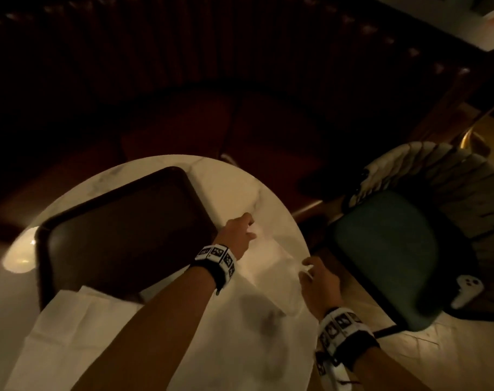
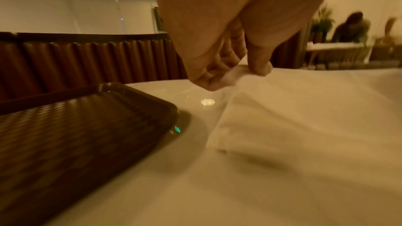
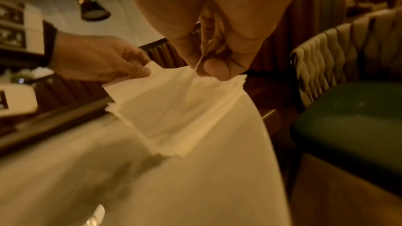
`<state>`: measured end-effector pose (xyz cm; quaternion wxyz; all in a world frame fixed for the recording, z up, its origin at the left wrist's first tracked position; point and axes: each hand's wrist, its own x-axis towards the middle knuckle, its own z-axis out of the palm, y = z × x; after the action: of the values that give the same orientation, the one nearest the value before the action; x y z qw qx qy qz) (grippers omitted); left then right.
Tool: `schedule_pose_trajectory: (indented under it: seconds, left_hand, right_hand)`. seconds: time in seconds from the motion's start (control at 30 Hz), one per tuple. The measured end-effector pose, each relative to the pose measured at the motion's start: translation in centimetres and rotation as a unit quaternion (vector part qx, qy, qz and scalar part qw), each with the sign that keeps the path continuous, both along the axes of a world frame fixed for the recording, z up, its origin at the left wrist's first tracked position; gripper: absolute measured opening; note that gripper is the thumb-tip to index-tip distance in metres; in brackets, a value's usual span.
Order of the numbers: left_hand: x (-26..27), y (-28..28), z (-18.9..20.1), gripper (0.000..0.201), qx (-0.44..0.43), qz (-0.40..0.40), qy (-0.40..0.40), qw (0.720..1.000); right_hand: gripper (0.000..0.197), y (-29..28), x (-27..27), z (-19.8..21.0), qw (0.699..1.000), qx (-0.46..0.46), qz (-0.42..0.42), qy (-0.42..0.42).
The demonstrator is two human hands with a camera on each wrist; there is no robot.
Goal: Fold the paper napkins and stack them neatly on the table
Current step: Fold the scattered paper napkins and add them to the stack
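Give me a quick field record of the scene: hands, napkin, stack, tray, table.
left hand: pinches the top napkin's far corner
right hand: pinches the top napkin's near corner
top napkin: lifted at both corners, sagging between them
napkin stack: beneath it, near the table's right edge
tray: dark, left of the stack
table: round, white marble
paper bag: lying flat, near left

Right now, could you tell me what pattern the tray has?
A brown woven check on the tray, clearest in the left wrist view.
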<state>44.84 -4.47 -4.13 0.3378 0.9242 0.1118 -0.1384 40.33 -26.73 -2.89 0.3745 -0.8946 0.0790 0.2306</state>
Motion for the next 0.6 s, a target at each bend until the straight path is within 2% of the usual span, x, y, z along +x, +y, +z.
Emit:
schedule_pose_trajectory:
  seconds: [0.1, 0.2, 0.3, 0.37, 0.4, 0.47, 0.6]
  left_hand:
    - [-0.4, -0.7, -1.8, 0.034, 0.134, -0.049, -0.01, 0.99]
    - [-2.8, -1.1, -2.3, 0.047, 0.247, -0.075, -0.074, 0.963]
    - [-5.6, -1.8, -2.9, 0.047, 0.251, -0.142, -0.109, 0.951]
    - [-7.1, -2.2, -3.0, 0.043, 0.239, -0.226, -0.07, 0.942]
    - [-7.9, -2.2, -2.8, 0.039, 0.22, -0.241, -0.047, 0.944]
    - [-9.3, -2.2, -2.0, 0.035, 0.181, -0.221, -0.041, 0.958]
    - [-13.6, -0.5, -0.2, 0.043, 0.159, -0.093, -0.084, 0.979]
  right_hand:
    - [0.026, 0.2, 0.5, -0.9, 0.997, -0.039, 0.047, -0.038]
    - [0.036, -0.3, -0.1, -1.9, 0.983, -0.127, 0.102, -0.08]
    - [0.046, 0.2, -0.9, -1.8, 0.949, -0.199, 0.182, -0.161]
    - [0.046, 1.2, -1.8, -2.0, 0.934, -0.183, 0.26, -0.162]
    - [0.046, 1.7, -2.3, -2.4, 0.925, -0.178, 0.302, -0.148]
    - [0.051, 2.4, -2.8, -3.5, 0.912, -0.178, 0.347, -0.123]
    - [0.058, 3.1, -2.4, -5.1, 0.898, -0.218, 0.365, -0.114]
